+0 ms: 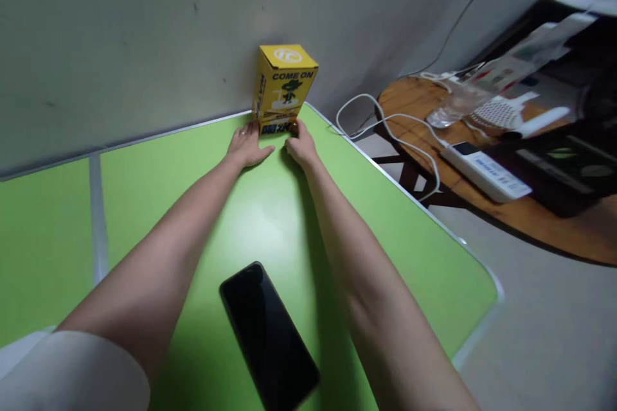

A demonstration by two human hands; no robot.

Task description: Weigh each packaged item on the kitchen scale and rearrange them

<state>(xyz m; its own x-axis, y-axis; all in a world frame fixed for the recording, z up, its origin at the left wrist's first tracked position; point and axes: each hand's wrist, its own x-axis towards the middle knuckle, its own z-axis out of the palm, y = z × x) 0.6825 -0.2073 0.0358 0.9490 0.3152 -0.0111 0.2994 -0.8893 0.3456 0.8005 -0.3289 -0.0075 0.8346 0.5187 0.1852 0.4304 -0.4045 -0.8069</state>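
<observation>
A yellow box [285,93] with "COME ON" printed on its front stands upright at the back of the green table [241,218], close to the wall. My left hand [248,144] lies beside the box's lower left corner, its fingers apart and the thumb stretched toward the right. At the lower right corner, my right hand [301,141] has its fingers curled at the box's base; whether they grip it is hard to make out. Nearer to me, a black phone [270,337] lies face up between my forearms.
To the right is a round wooden table [409,103] with a white power strip [486,171], a clear plastic cup [446,112] and a dark box [563,160]. A white cable [402,141] loops by the green table's right edge. A wall [144,45] stands behind.
</observation>
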